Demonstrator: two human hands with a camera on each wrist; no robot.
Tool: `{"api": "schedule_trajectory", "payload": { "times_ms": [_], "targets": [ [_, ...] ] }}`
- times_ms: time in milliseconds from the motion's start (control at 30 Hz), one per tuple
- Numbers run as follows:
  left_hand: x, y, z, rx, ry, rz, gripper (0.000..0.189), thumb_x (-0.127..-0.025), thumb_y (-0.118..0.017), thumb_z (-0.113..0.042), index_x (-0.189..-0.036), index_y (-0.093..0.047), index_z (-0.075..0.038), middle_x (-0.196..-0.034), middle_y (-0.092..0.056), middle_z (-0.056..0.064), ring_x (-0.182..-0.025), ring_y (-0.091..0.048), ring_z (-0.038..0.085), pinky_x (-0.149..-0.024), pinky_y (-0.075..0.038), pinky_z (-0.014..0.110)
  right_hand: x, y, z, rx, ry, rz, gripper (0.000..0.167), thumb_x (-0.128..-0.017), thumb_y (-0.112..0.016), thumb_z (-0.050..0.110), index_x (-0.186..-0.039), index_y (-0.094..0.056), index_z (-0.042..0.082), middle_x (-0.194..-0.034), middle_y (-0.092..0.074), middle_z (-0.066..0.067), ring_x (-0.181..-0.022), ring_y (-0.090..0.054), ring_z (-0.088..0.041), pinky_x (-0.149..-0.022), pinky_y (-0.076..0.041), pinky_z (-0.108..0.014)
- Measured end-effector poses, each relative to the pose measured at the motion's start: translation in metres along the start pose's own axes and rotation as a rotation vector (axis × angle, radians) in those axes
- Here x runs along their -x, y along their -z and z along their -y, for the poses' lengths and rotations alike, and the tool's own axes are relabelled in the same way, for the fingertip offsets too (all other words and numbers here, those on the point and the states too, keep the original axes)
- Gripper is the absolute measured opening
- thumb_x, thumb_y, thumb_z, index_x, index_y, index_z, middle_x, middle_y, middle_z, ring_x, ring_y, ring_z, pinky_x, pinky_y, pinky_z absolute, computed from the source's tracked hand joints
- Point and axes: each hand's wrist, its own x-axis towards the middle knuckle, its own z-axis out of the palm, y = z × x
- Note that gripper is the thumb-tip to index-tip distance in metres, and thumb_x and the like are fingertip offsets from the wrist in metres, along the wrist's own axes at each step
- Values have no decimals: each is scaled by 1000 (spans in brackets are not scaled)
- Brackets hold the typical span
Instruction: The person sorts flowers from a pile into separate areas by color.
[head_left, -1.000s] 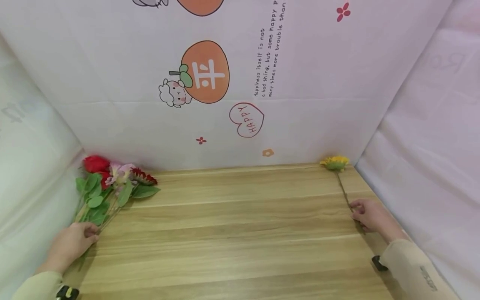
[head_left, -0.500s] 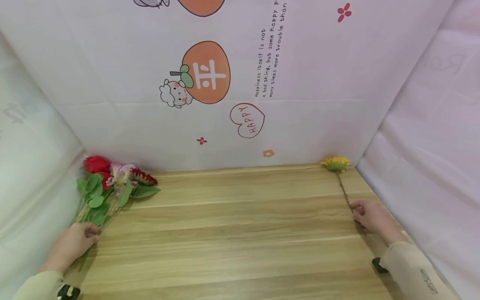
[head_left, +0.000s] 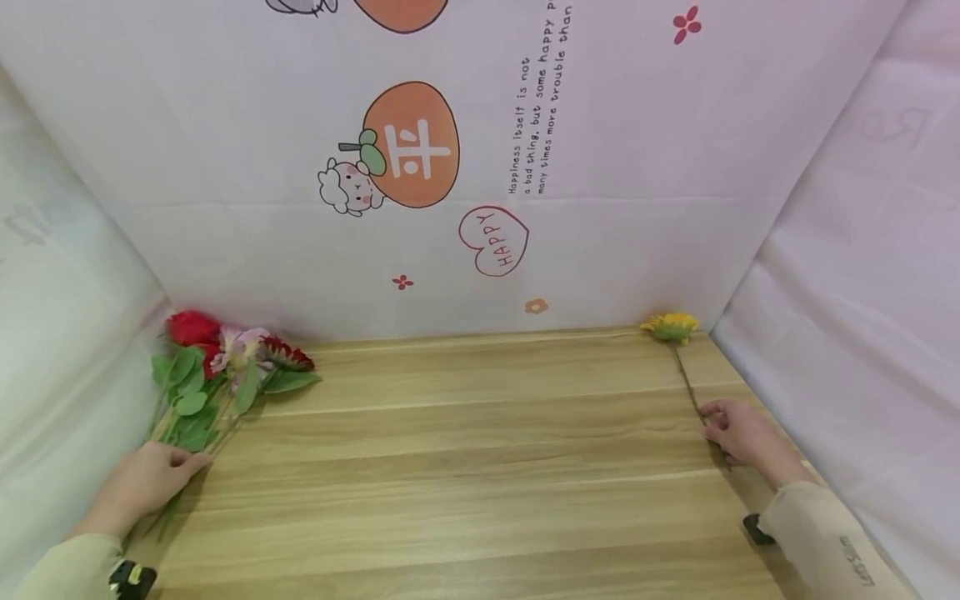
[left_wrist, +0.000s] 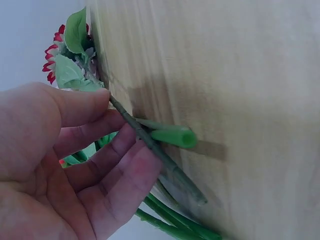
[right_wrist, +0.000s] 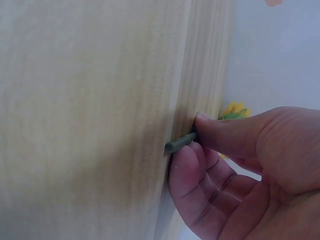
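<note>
At the left of the table lies a bunch of flowers: red roses (head_left: 192, 328), a pale pink flower (head_left: 240, 346) and a dark red flower (head_left: 287, 354). My left hand (head_left: 153, 479) is over their stems. In the left wrist view its thumb and fingers pinch a dark green stem (left_wrist: 167, 162) that runs up toward the red-petalled flower (left_wrist: 51, 60); thicker green stems (left_wrist: 182, 227) lie below. Far right, my right hand (head_left: 738, 432) pinches the thin stem (right_wrist: 180, 142) of a yellow flower (head_left: 672, 327), whose head lies by the back edge.
The wooden table (head_left: 465, 467) stretches between the two hands. A white printed cloth (head_left: 600, 208) rises behind it, with more white cloth (head_left: 862, 275) along both sides. Black wrist devices (head_left: 757, 530) sit at the sleeve cuffs.
My left hand has shifted slightly, its thumb and fingertips reaching a little further right and up along the stems. The right hand and yellow flower look unmoved.
</note>
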Motion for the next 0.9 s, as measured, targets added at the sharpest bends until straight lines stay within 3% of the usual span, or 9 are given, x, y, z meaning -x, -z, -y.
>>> {"api": "schedule_trajectory", "payload": {
  "times_ms": [200,300,433,533,633,767,900],
  "targets": [
    [-2,4,-3,42,-4,-35,34,-102,-62,-27,-91,-79,1,-65,-65,3,-56,-47,16,-56,-42,34,1,2,0,-7,-4,8,39,-98,-60,2,-130,-48,-16,-102,-64,-23,-75,-62,-20,-60,-61,-35],
    [-6,7,-2,34,-18,-57,29,-99,-66,-22,-91,-77,4,-76,-70,12,-61,-54,17,-59,-49,40,0,4,0,-8,1,12,39,-99,-60,3,-131,-48,-16,-102,-63,-23,-74,-61,-21,-59,-61,-35],
    [-13,10,-2,18,-15,-37,33,-97,-69,-24,-99,-75,8,-93,-74,20,-74,-67,27,-71,-56,52,0,5,-2,6,13,-9,38,-98,-63,5,-129,-51,-15,-101,-65,-22,-72,-61,-20,-58,-61,-35],
    [-16,9,-1,59,21,-18,34,-96,-70,-25,-100,-74,9,-88,-73,17,-69,-67,26,-67,-56,47,-1,6,-4,28,17,-31,37,-97,-65,6,-127,-54,-13,-99,-67,-20,-70,-62,-18,-57,-61,-34],
    [-17,8,-1,137,62,-22,34,-95,-70,-23,-101,-70,11,-85,-71,12,-61,-64,19,-59,-55,37,-3,8,-6,45,18,-36,39,-97,-65,8,-127,-54,-13,-100,-66,-21,-71,-62,-19,-57,-61,-34],
    [-15,7,-1,220,73,-45,35,-96,-70,-19,-102,-65,15,-85,-72,15,-61,-66,19,-55,-58,34,-5,10,-8,46,4,-29,42,-97,-65,9,-129,-51,-15,-105,-64,-27,-74,-62,-20,-58,-61,-34],
    [-11,10,-1,190,56,-104,31,-99,-64,-18,-102,-63,12,-79,-72,10,-59,-65,20,-55,-53,35,-6,12,-7,54,17,-37,46,-96,-68,13,-128,-51,-15,-107,-63,-31,-75,-64,-22,-58,-61,-35]
  ]
}}
